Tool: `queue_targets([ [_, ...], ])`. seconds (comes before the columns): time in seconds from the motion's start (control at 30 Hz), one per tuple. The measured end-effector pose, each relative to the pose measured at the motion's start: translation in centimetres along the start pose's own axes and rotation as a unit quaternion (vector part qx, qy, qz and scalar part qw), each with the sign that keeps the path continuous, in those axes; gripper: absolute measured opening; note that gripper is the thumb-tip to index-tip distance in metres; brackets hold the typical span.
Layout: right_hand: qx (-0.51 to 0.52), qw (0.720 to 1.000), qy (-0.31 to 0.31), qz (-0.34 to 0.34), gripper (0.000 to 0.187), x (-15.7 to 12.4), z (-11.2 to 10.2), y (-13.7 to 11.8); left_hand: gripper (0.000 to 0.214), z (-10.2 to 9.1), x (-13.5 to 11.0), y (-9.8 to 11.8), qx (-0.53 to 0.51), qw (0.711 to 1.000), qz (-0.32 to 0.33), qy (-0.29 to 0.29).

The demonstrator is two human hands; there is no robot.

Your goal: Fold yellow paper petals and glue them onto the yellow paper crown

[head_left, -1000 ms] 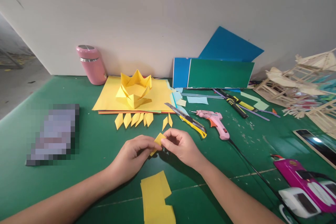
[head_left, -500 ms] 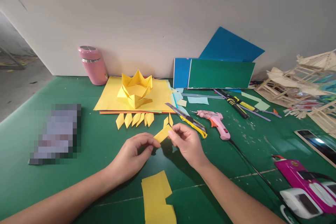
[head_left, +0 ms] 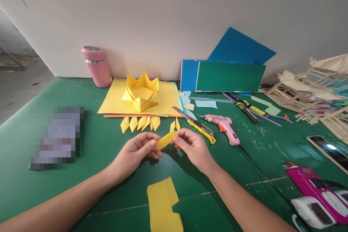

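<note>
You have no word, number or brand here which can be read, and the yellow paper strip (head_left: 166,140) in your grip shows no lettering. To the right of your grip, the pink glue gun (head_left: 230,130) carries small dark marks on its barrel, too tiny to read. Farther right and nearer to you, the magenta device (head_left: 300,181) bears a round mark, perhaps an emblem. Left of your grip, the flat object (head_left: 61,134) is pixelated.
</note>
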State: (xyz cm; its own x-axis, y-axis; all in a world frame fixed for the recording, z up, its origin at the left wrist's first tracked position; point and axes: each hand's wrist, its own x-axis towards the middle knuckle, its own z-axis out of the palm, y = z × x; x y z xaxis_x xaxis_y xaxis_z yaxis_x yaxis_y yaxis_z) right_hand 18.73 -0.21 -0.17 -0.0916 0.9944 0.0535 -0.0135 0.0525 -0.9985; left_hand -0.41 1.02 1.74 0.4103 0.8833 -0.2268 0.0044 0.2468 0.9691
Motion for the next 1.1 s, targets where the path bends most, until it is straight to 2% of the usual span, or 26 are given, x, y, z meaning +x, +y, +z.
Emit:
queue_targets([
  [0.13,-0.036,0.999,-0.013,-0.016,0.024,0.0,0.1,0.2,0.037,0.1,0.1,-0.1,0.007,1.0,0.004,-0.014],
  [0.23,-0.078,0.994,0.002,-0.071,0.019,-0.2,0.3,0.5,0.032,0.4,0.2,-0.3,0.026,0.999,0.014,-0.017],
  [0.33,-0.155,0.977,-0.001,-0.144,0.036,-0.6,0.5,0.7,0.029,0.5,0.2,-0.7,0.063,0.997,0.032,0.008],
  [0.47,-0.276,0.935,-0.057,-0.215,0.026,-1.0,0.3,0.2,0.026,0.6,0.1,-1.5,0.103,0.992,0.072,0.033],
  [0.67,-0.42,0.842,0.004,-0.338,0.015,-0.8,-0.1,-0.8,0.014,0.4,0.0,-2.1,0.156,0.981,0.103,0.053],
  [0.73,-0.451,0.817,-0.001,-0.361,0.013,-0.9,-0.1,-0.7,0.009,0.3,-0.1,-2.0,0.202,0.97,0.124,0.055],
  [0.83,-0.458,0.796,-0.027,-0.395,0.013,-1.1,-0.1,-0.5,0.01,0.2,-0.3,-1.5,0.304,0.938,0.158,0.055],
  [0.97,-0.463,0.786,-0.043,-0.409,0.015,-1.2,-0.2,-0.5,0.014,0.1,-0.5,-0.9,0.392,0.899,0.193,0.044],
  [1.1,-0.482,0.784,-0.094,-0.38,0.017,-1.2,-0.3,-0.7,0.016,-0.1,-0.4,-0.9,0.407,0.891,0.203,0.016],
])
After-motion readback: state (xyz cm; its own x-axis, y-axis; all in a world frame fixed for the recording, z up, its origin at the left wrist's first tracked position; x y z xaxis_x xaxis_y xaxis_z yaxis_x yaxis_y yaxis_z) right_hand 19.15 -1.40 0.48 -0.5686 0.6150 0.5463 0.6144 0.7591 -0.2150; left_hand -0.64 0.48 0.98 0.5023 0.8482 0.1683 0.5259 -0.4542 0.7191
